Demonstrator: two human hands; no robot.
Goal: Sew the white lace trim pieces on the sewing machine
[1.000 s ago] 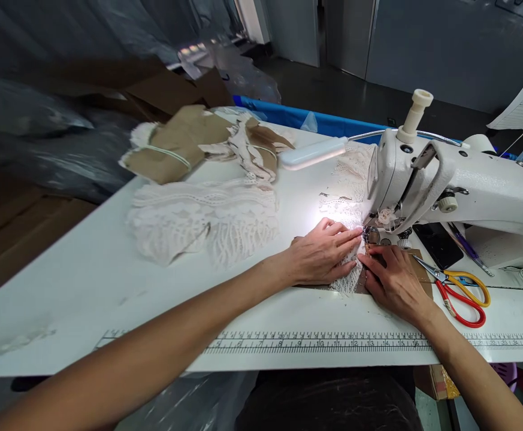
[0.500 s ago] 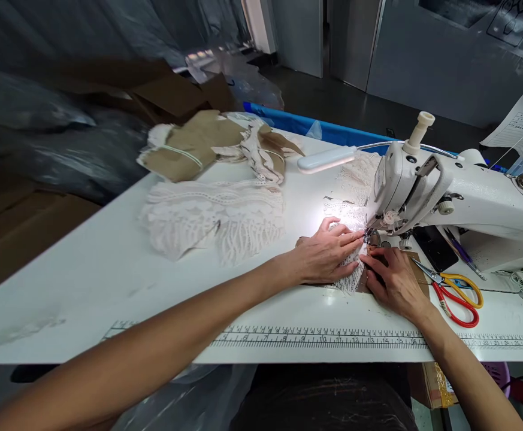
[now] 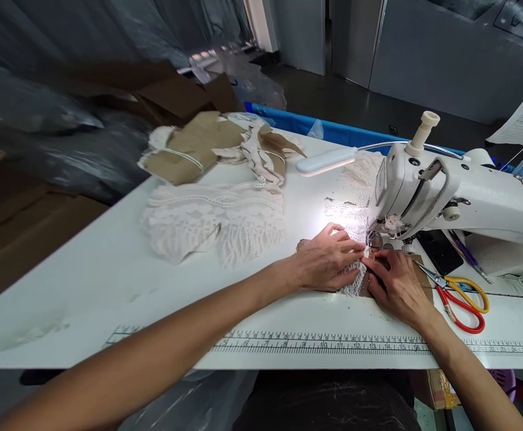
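White lace fabric (image 3: 348, 211) with a fringed edge lies under the needle area of a white sewing machine (image 3: 423, 185), lit by a lamp (image 3: 326, 161). My left hand (image 3: 330, 260) rests flat on the lace, fingers stretched toward the presser foot (image 3: 371, 240). On the other side, my right hand (image 3: 396, 281) has its thumb and forefinger closed at the lace's edge, just in front of the foot. A brown piece (image 3: 365, 288) shows beneath the lace between the hands; its full shape is hidden.
Scissors (image 3: 461, 296) with one yellow and one red handle lie right of my right hand, near a dark phone (image 3: 441, 250) and a purple pen (image 3: 468, 254). More lace (image 3: 216, 209) and tied brown-and-white bundles (image 3: 193, 146) lie left. A printed ruler (image 3: 324, 342) runs along the table's front.
The view has shifted slightly, so the machine and scissors appear a little further right and lower. Both hands stay at the lace by the presser foot, with hardly any movement.
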